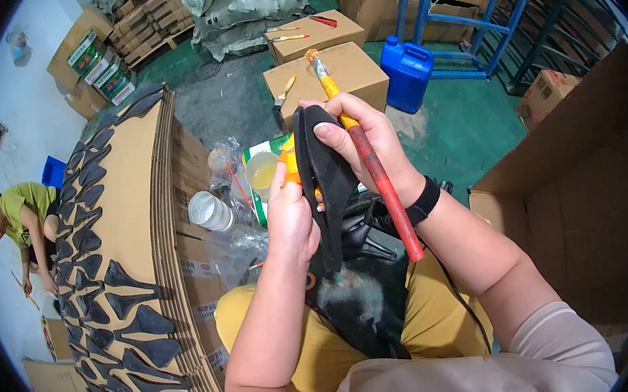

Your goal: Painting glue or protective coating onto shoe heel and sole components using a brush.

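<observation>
Between both hands, in front of my chest, is a black, curved, pointed piece (334,183) that looks like a shoe upper, standing on edge with a fold down its side. My left hand (293,217) grips its left side; something orange and yellow shows at those fingertips. My right hand (361,135) pinches its upper right edge with the thumb. That same hand also holds a brush (382,185) with a red and yellow handle, its bristles pointing up and away. More black pieces (368,244) lie on a dark cloth (362,305) across my lap.
At left, a cardboard stack (136,190) carries rows of black pieces (148,321). Nearby stand a tub of yellowish liquid (262,172) and a clear cup (211,210). Ahead are boxes with brushes (333,77) and a blue jug (406,74). A co-worker (24,212) crouches far left; an open carton (563,195) stands right.
</observation>
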A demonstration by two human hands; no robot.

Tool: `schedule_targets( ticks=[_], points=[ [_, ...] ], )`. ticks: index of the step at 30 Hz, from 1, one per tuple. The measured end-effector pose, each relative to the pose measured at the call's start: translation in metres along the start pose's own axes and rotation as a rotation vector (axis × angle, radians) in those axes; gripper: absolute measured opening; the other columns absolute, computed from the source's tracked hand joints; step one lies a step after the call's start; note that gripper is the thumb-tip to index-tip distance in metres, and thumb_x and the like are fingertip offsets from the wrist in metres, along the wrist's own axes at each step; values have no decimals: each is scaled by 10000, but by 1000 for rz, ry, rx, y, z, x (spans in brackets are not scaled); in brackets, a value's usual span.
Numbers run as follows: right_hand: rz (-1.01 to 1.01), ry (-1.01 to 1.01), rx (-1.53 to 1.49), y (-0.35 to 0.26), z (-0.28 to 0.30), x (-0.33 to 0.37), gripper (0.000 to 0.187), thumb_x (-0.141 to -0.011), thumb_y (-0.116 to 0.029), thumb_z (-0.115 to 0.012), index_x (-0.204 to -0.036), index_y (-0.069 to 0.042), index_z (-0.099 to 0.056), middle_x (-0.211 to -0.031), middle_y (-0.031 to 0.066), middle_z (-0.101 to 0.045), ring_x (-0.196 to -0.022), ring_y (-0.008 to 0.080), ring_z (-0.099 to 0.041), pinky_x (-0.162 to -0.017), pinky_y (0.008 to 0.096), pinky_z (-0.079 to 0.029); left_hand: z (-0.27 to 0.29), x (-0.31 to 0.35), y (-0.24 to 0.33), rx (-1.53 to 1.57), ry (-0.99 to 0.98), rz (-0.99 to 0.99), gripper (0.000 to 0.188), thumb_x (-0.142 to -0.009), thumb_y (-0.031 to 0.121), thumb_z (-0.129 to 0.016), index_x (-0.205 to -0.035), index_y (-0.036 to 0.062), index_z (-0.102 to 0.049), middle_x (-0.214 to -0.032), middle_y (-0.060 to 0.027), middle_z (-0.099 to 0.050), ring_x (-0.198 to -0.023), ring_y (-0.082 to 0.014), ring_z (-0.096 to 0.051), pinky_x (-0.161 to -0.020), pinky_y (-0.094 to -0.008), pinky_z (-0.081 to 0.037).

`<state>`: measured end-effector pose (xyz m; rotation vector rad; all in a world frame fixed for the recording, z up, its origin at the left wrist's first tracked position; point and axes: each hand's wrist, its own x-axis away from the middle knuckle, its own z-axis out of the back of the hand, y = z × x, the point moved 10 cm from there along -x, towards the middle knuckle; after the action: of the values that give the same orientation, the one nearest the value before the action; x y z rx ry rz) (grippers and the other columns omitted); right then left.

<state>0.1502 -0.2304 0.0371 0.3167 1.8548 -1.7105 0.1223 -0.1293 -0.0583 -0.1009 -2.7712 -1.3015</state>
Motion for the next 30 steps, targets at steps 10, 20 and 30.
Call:
schedule_targets(
  ticks=[10,20,30],
  points=[
    [-31,0,57,-2,-7,2,187,-853,-164,-620,-847,-14,-509,-763,53,-558,-849,125,-557,-729,257,-436,6,1,-29,253,-62,216,304,-947,99,-333,-1212,10,-452,-1122,-115,-561,-986,-192,-588,-848,-312,-502],
    [-78,-14,136,2,-9,4,188,-862,-189,-618,-856,-37,-507,-745,-31,-466,-704,55,-423,-638,190,-377,-1,7,-16,178,-66,155,295,-945,97,-345,-1200,12,-467,-1106,-102,-572,-977,-173,-589,-848,-304,-497],
    [1,44,223,1,-10,5,240,-820,-199,-654,-817,-18,-497,-634,55,-476,-590,119,-455,-564,252,-400,5,5,-7,-63,57,-60,237,-924,70,-372,-1091,9,-528,-968,-84,-607,-811,-143,-623,-720,-280,-531]
  ],
)
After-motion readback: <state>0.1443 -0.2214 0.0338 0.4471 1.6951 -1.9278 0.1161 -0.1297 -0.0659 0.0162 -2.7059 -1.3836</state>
